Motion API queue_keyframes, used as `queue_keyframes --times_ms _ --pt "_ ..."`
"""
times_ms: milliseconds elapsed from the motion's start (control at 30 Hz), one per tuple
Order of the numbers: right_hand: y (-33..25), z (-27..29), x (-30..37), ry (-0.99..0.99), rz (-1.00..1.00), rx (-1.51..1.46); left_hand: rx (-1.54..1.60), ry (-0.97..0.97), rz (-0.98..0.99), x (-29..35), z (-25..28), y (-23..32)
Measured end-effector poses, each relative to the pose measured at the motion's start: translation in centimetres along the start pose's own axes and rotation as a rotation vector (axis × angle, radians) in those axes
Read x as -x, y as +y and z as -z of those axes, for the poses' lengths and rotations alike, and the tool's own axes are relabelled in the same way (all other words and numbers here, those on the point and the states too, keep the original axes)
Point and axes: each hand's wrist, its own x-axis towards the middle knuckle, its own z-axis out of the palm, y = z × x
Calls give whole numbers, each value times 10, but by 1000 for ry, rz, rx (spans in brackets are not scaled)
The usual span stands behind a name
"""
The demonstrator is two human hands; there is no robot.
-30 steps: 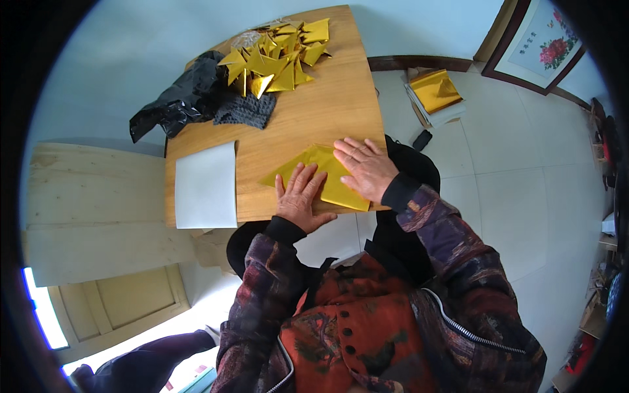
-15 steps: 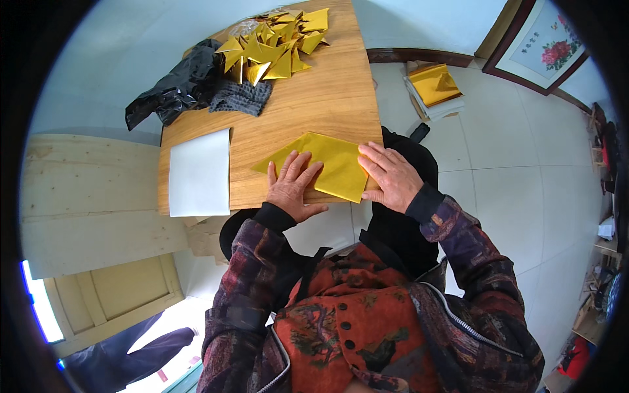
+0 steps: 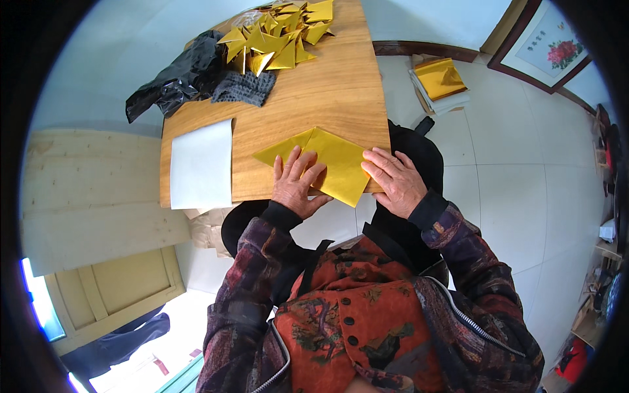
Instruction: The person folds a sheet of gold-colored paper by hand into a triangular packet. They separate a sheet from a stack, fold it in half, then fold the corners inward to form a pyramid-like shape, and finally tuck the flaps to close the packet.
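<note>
left hand (image 3: pixel 298 183): fingers spread, flat on gold paper sheet (image 3: pixel 327 164), frame centre
right hand (image 3: pixel 393 180): fingers together, pressing sheet's right corner
tip: probably press firmly, edges aligned on tabletop (image 3: pixel 327 98)

Gold foil paper sheet (image 3: pixel 334 160), folded into a flat kite-like shape, lying at centre frame on the near edge of the wooden surface (image 3: pixel 327 92), corner overhanging.

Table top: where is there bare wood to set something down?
Bare wood runs mid-table, between the pile of folded gold pieces and the gold sheet under both hands. A narrow strip separates white sheet and gold sheet. The far left corner is crowded by a black bag.
</note>
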Motion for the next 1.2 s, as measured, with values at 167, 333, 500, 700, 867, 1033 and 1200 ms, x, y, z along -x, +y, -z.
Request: queue_keyframes --times_ms 167,333,500,700,867,1033,1200 --pt "-3 4 0 -15 -60 -36 95 78 -5 0 0 0" --pt "-3 11 -2 -19 -95 -169 247 61 78 -1 0 -4" --pt "5 12 -9 62 -100 -341 565 172 195 -7 -8 -12" --pt "12 3 -23 244 -188 -426 645 242 332 -14 -12 -13" --pt "10 -2 -29 300 -275 -462 591 244 405 -20 -10 -10" --pt "10 -3 -31 341 -304 -427 519 208 451 -25 -5 -6" --pt "9 -2 -34 380 -346 -385 474 192 446 -26 -1 -2"
